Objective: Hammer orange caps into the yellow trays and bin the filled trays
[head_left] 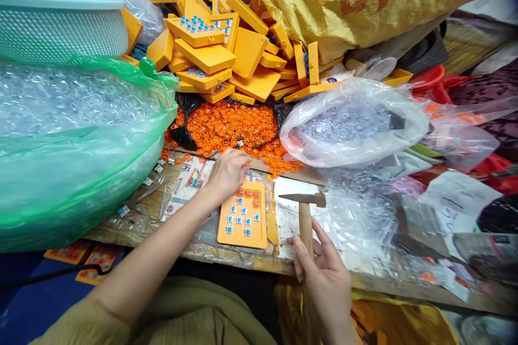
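Right hand (324, 274) curls around a hammer (305, 223); left hand (229, 173) bends by an orange panel (257, 234), whether pinching anything I cannot tell.

The hammer (306, 226) has a smooth wooden handle (306, 234) and dull metal head (313, 199). The panel (256, 232) is matt plastic; the caps (230, 124), glossy plastic.

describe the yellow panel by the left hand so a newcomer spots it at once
Find the heap of yellow panels at the back, then come forward past the loose orange caps to the workbench. Beside the left hand lies the panel. Unlike the heaped ones, it lies flat by itself, with round caps along its far side and blue-and-white pieces nearer the front.
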`<state>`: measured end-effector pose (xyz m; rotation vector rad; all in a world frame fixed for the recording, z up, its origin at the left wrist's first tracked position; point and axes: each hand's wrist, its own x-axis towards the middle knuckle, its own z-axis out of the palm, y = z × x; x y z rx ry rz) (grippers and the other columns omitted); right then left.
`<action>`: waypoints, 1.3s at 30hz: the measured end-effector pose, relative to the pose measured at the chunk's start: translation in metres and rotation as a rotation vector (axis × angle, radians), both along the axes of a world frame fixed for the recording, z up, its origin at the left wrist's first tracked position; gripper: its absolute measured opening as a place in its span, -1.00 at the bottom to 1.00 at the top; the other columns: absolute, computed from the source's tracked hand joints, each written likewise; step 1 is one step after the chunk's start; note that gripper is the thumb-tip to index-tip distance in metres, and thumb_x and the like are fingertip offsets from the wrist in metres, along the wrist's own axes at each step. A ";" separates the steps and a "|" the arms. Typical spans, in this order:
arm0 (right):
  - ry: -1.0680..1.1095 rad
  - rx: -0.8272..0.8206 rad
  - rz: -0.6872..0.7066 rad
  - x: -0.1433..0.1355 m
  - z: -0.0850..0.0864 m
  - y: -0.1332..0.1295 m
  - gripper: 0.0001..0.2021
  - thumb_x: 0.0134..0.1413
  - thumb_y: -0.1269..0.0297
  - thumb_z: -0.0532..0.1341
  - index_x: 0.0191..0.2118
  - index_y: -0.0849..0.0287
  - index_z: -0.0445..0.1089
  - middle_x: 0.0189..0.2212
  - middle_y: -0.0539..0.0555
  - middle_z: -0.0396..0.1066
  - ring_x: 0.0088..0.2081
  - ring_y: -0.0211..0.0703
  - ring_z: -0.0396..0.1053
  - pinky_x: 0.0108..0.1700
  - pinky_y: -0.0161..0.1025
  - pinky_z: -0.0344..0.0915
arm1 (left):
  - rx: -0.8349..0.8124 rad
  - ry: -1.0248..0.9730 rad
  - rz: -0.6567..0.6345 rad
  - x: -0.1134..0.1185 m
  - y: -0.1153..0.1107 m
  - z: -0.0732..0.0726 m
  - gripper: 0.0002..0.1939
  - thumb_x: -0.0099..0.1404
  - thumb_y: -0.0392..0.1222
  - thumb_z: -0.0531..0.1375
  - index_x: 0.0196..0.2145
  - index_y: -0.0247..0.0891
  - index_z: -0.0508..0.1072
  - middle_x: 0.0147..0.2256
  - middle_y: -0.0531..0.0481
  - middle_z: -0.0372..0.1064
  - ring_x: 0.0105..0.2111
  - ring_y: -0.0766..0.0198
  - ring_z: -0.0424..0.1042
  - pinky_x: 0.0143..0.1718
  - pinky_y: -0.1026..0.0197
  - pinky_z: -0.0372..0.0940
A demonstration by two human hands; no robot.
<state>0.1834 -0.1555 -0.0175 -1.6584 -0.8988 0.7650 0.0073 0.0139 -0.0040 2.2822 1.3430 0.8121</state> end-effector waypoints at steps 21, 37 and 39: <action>-0.265 0.030 0.166 -0.004 0.013 -0.005 -0.62 0.01 0.21 0.29 -0.01 0.16 0.47 -0.08 0.14 0.51 -0.21 -0.04 0.53 -0.20 -0.17 0.51 | -0.083 -0.157 -0.147 -0.025 -0.071 0.005 -0.63 0.23 -0.35 0.14 0.01 -0.33 0.30 -0.24 -0.12 0.46 -0.24 0.19 0.45 -0.15 0.09 0.39; -0.579 0.095 0.456 -0.004 0.017 -0.003 -0.60 0.19 0.33 0.14 0.15 0.07 0.32 0.01 0.11 0.45 -0.03 -0.08 0.46 -0.06 -0.27 0.44 | -0.224 -0.180 -0.020 -0.023 -0.080 0.002 -0.51 0.14 -0.41 0.24 0.04 -0.28 0.32 -0.32 -0.01 0.55 -0.32 0.20 0.54 -0.22 0.14 0.43; -0.462 0.080 0.310 -0.004 0.017 -0.002 -0.61 0.15 0.27 0.19 0.11 0.10 0.37 0.03 0.12 0.44 0.00 -0.02 0.44 -0.03 -0.19 0.43 | -0.208 -0.224 -0.027 -0.024 -0.072 0.002 -0.58 0.17 -0.33 0.24 0.01 -0.30 0.36 -0.33 -0.02 0.54 -0.34 0.23 0.52 -0.25 0.18 0.42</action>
